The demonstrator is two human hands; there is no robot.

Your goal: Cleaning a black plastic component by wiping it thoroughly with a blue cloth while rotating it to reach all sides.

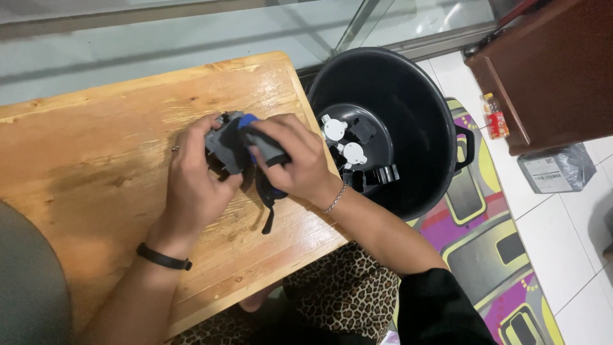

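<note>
Both your left hand (pixel 195 176) and right hand (pixel 297 160) are closed around the grey and blue headlamp (pixel 246 144) between them, seemingly fitting its parts, so next keep a steady grip.

There is a single view, from a camera worn on the person's head, looking steeply down and slightly forward at the wooden bench (pixel 96 147). It sits close: the bench fills the left and middle of the picture, and the person's forearms rise from the lower edge over it. To the right of the bench the view takes in a black bucket (pixel 408 102) just beside its edge, seen from above into its inside, and beyond that a patterned mat (pixel 491 249) and white floor tiles (pixel 562 223).
</note>
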